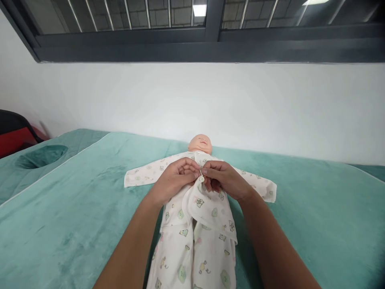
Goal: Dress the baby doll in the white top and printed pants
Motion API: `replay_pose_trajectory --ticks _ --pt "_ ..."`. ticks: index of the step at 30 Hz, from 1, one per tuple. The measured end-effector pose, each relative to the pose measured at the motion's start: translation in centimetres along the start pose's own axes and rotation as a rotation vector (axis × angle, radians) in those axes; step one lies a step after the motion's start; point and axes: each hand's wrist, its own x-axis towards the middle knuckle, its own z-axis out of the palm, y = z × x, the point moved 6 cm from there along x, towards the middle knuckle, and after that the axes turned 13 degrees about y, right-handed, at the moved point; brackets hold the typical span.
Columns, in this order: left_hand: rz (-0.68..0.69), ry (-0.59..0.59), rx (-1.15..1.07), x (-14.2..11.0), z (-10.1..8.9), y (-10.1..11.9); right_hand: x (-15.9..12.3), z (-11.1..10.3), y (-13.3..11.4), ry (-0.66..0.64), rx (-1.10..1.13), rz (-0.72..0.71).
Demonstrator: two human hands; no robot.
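A baby doll [201,143] lies on its back, its head toward the wall. It wears a white printed baby jacket [210,206] with the sleeves spread to both sides, and matching trousers [180,261]. Over the chest, my left hand [182,174] pinches the jacket's front edge between thumb and fingers. Close beside it, my right hand [221,174] pinches the same front opening from the other side. A small pale button [202,179] shows just below my fingertips. Below the hands the lower front flaps hang apart. The fabric right between the fingertips is partly hidden.
The doll rests on a green padded bed cover [315,216]. At the left the cover has a round face hole [42,156]. A red and black object [16,134] stands at the far left. Behind the bed rise a white wall [192,100] and a dark-framed window [192,50].
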Motion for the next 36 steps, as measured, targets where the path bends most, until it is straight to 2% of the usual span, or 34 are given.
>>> replay_pose_trajectory --ticks 2,5,9,12,14,16,18,21,24,26,29,32,34,36 --pt "-0.001 0.001 0.003 -0.1 0.0 0.2 0.0 0.1 -0.1 0.004 0.013 -0.01" --pt "0.002 -0.025 0.029 -0.4 -0.2 0.8 0.1 -0.5 -0.5 0.101 0.065 -0.06" --pt "-0.076 -0.206 0.107 -1.4 -0.4 1.2 -0.1 -1.7 -1.5 0.261 0.029 -0.104" --pt "-0.142 -0.364 0.118 -2.3 -0.3 1.1 -1.3 -1.8 -2.8 0.303 -0.186 -0.116" --pt "-0.144 -0.399 0.119 -2.5 -0.3 1.1 -3.0 -0.6 -3.5 0.211 -0.427 -0.12" --pt "-0.133 -0.393 0.129 -2.5 -0.2 1.0 -5.2 1.0 -3.7 0.108 -0.663 -0.142" --pt "-0.119 -0.385 0.134 -2.5 -0.1 1.0 -7.2 2.5 -3.7 0.094 -0.841 -0.22" --pt "-0.106 -0.375 0.137 -2.4 -0.1 0.9 -9.0 4.0 -3.1 0.187 -0.991 -0.36" --pt "-0.099 -0.356 0.148 -2.4 -0.2 0.8 -9.1 4.1 -2.0 0.332 -1.047 -0.424" --pt "-0.093 -0.339 0.146 -2.4 -0.2 0.7 -9.1 3.8 -1.9 0.401 -1.023 -0.505" --pt "-0.055 -0.278 0.136 -2.2 -0.2 1.1 -9.5 2.4 -2.8 0.47 -0.85 -0.66" --pt "0.009 -0.157 0.181 -1.8 -0.5 1.8 -10.0 0.4 -3.4 0.536 -0.657 -0.698" --pt "0.035 -0.103 0.251 -1.6 -0.6 1.9 -10.1 -0.2 -3.3 0.516 -0.601 -0.694" --pt "0.053 -0.077 0.326 -1.4 -0.5 1.8 -10.1 0.1 -3.1 0.432 -0.593 -0.716"
